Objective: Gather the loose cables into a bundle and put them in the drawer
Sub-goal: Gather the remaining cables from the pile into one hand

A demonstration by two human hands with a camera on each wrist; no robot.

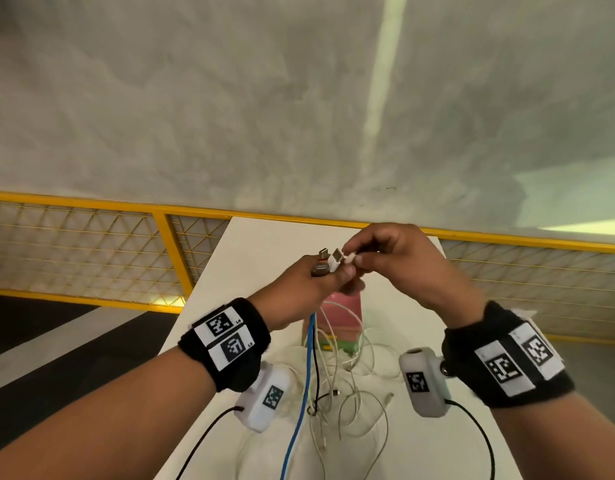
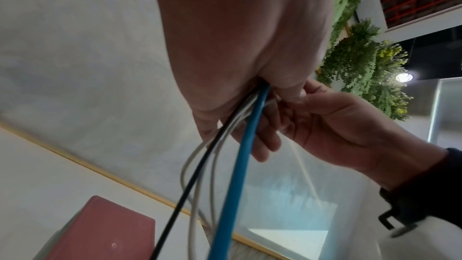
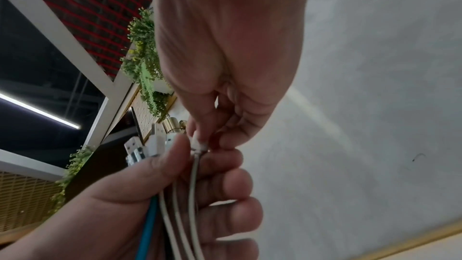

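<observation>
My left hand (image 1: 325,277) is raised above the white table (image 1: 257,244) and grips the plug ends of several cables (image 1: 307,368): one blue (image 2: 240,165), one black (image 2: 190,189), the others white (image 3: 175,215). USB plugs (image 1: 330,258) stick up out of its fist. My right hand (image 1: 359,259) pinches a small white connector (image 3: 197,144) right beside those plugs. The cables hang down and lie tangled on the table (image 1: 337,400). A pink and green drawer box (image 1: 337,322) stands on the table just behind the tangle.
A yellow mesh railing (image 1: 91,244) runs behind the table, with a grey wall (image 1: 229,98) above it. Dark floor lies to the left of the table. Wrist camera units with black leads hang under both forearms.
</observation>
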